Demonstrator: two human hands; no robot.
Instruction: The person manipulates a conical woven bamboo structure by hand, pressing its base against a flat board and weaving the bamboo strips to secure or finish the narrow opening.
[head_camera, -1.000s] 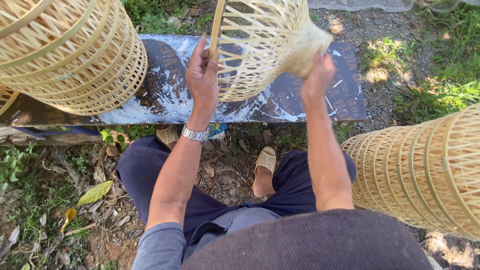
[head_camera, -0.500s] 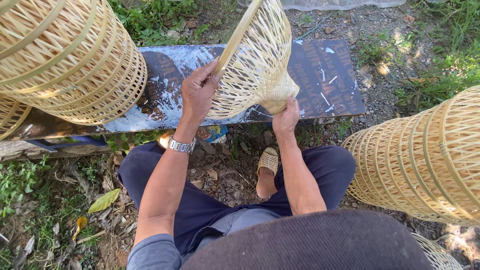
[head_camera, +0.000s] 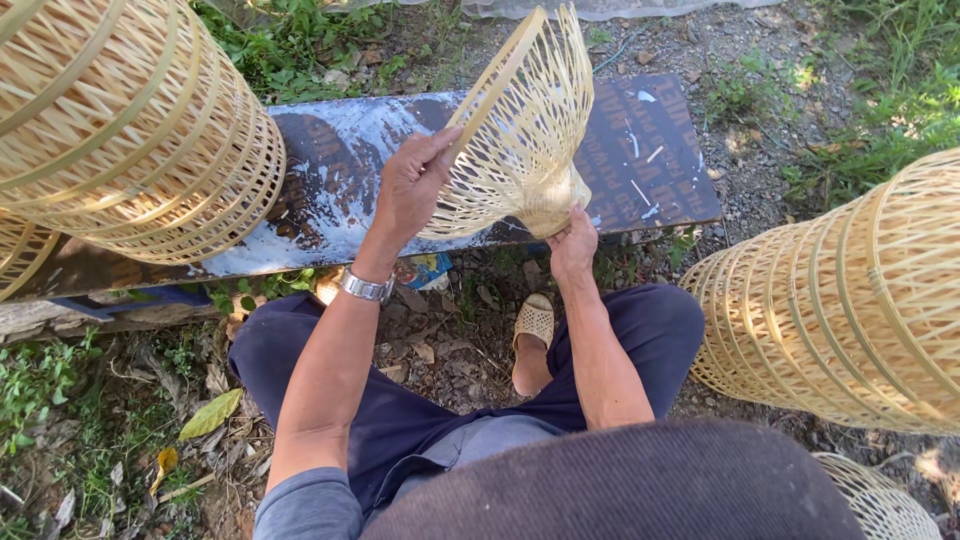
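I hold a small woven bamboo basket up in front of me, its open rim turned to the upper left and its narrow closed end pointing down. My left hand, with a metal watch on the wrist, grips the rim at its lower left. My right hand clasps the narrow closed end from below. The basket hangs above a dark painted board that lies flat on the ground in front of my knees.
A stack of large bamboo baskets lies at the upper left, partly over the board. Another stack of baskets lies at the right. My sandalled foot rests on bare earth between my legs. Grass and dry leaves surround me.
The basket has turned and come down closer to me. My right hand slid from its far side to under the narrow end, while my left hand stayed on the rim.
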